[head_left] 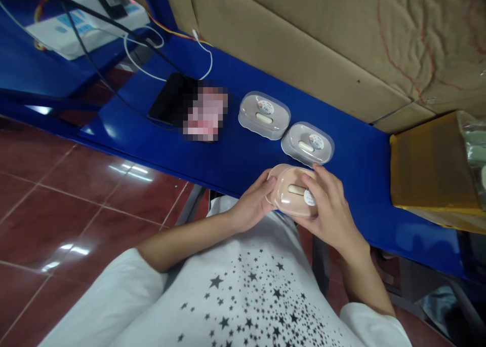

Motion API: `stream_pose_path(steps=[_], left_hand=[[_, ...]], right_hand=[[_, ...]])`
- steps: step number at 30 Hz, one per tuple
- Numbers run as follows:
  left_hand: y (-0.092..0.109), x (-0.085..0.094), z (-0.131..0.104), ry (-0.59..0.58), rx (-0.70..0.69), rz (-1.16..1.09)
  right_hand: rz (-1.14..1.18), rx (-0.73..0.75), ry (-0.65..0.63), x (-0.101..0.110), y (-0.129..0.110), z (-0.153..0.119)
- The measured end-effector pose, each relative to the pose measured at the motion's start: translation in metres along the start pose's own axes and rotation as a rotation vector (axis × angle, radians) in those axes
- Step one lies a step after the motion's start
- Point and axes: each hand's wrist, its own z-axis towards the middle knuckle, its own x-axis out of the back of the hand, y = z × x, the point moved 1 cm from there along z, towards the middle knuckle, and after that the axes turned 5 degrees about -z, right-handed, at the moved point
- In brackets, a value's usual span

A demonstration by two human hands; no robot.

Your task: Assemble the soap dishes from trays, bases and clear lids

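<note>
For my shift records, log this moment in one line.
left hand: holding peach case, left end; right hand: holding its right end; blue table: two pale cases; far right: taped box

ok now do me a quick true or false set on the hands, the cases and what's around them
1. The left hand and right hand both touch the peach case. True.
2. Three pale cases rest on the blue table. False: two pale cases rest on the blue table.
3. A round sticker shows on the peach case. True.
4. The taped box is left of the pale cases. False: the taped box is to their right.
</note>
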Motion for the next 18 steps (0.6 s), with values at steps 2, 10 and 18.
stream_pose_path(steps=[2,10,18], left_hand=[[0.001,0.002,0.000,0.023,0.020,0.019],[0.005,0.001,0.002,-0.070,0.110,0.071],[0.001,0.003,0.003,-0.109,0.149,0.154]], right_hand=[[0.042,0.002,0.023,0.003,0.002,0.000],[-0.121,-0.295,0.222,0.044,0.100,-0.031],[-0.035,-0.447,-0.021,0.018,0.183,-0.052]])
